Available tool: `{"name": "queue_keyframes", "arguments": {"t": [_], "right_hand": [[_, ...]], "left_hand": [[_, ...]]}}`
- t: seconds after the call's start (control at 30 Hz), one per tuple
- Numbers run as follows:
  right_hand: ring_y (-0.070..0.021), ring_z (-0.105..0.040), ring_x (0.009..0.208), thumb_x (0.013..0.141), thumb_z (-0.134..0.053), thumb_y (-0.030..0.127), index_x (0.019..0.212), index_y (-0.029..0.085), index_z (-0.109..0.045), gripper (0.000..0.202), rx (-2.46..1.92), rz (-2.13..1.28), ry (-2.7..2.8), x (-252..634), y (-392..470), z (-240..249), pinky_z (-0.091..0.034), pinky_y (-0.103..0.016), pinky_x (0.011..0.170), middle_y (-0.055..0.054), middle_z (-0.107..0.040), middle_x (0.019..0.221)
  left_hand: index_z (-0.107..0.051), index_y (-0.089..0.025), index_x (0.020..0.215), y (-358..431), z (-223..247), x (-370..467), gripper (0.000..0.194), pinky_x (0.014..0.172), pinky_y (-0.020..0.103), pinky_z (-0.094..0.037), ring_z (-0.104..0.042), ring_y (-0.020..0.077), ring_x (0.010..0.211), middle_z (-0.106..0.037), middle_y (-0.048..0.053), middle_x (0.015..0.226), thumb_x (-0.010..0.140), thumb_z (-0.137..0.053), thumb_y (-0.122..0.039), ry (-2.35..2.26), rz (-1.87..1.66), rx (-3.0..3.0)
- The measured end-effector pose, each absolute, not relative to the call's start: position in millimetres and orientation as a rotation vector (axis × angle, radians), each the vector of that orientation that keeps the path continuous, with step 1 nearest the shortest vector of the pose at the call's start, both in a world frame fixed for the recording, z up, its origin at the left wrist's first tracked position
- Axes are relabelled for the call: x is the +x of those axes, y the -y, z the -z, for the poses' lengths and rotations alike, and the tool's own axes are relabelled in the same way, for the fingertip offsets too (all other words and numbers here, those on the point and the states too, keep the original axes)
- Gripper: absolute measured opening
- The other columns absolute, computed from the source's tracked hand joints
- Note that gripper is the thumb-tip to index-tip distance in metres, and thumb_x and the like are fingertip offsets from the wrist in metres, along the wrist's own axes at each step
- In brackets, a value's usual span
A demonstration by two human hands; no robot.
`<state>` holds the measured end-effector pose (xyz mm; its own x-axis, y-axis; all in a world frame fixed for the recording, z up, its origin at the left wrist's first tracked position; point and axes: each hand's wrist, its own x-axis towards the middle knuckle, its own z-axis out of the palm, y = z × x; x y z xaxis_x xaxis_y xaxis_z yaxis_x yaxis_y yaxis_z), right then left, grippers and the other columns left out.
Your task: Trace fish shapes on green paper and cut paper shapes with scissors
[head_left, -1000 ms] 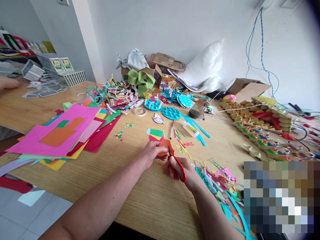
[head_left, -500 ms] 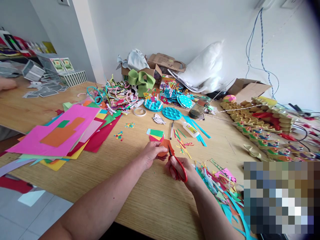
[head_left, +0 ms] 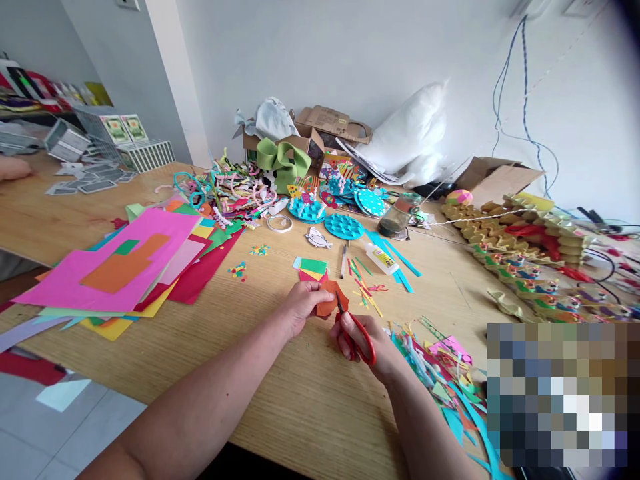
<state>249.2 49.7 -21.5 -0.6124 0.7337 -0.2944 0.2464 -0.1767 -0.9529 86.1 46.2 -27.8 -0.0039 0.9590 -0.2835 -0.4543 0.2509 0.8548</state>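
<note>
My left hand (head_left: 303, 305) pinches a small orange piece of paper or felt (head_left: 327, 301) above the table. In my right hand (head_left: 361, 340) are red-handled scissors (head_left: 369, 348), my fingers through the loops. Their dark blades lie against the orange piece, near its right part. Just beyond my left hand rest small green, yellow and red pieces (head_left: 313, 267). A pen (head_left: 343, 261), a white glue bottle (head_left: 381, 259) and narrow coloured strips (head_left: 365, 287) lie past the scissors. A cut-out fish outline (head_left: 319, 237) sits farther back, close to a blue scalloped disc (head_left: 344, 227).
Coloured sheets (head_left: 165, 260) are stacked at the left. Scraps (head_left: 440, 373) lie by my right forearm. Egg trays (head_left: 520, 260) with small figures stand at the right, a glass jar (head_left: 397, 217) behind. Another person's hand (head_left: 14, 168) shows at far left beside grey cards (head_left: 95, 180).
The orange piece has turned slightly in my left hand, and more of its face shows. My right hand and the scissors have barely shifted.
</note>
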Motion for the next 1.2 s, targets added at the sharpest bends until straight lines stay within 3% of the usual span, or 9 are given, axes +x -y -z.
{"name": "queue_keyframes", "arguments": {"t": [1.2], "right_hand": [[-0.0081,-0.04,0.041,0.081,-0.049,0.068,0.072,0.012,-0.063,0.059,-1.131,-1.806,1.784,249.5,-49.8,22.2,-0.026,-0.023,0.043,0.001,-0.05,0.045]], "left_hand": [[-0.064,-0.011,0.07,-45.4,25.0,85.5,0.02,0.048,0.023,-0.043,-0.053,0.0099,0.05,-0.06,0.001,0.059,0.054,-0.069,-0.023,-1.051,-1.201,0.633]]}}
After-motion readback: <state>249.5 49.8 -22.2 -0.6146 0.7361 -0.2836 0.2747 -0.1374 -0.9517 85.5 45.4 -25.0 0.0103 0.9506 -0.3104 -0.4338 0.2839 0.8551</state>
